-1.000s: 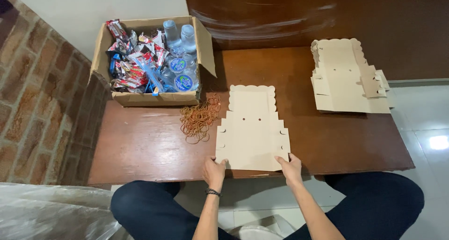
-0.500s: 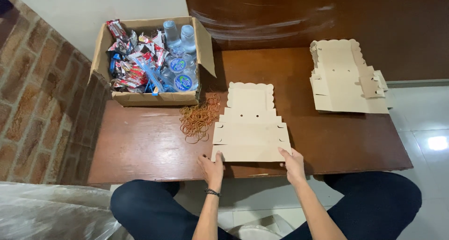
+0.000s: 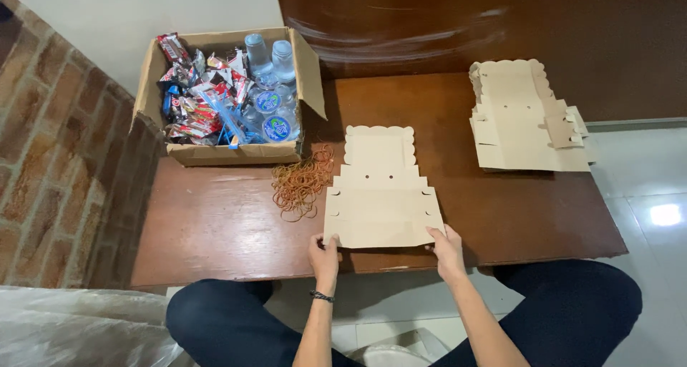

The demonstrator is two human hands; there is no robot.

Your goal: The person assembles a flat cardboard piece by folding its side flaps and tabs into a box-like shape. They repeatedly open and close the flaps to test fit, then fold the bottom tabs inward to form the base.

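While both hands are pinching the flat cardboard box, left hand and right hand closed on its near corners, I am folding that edge up; pressing the crease looks next.

Dark brown wooden table, brick wall at left, white wall behind, pale glossy tiled floor reflecting light

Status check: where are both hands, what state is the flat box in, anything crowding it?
Left hand and right hand gripping near corners of the flat cardboard box blank. Blank unfolded, flat on table. Rubber band pile just left of it, not overlapping.
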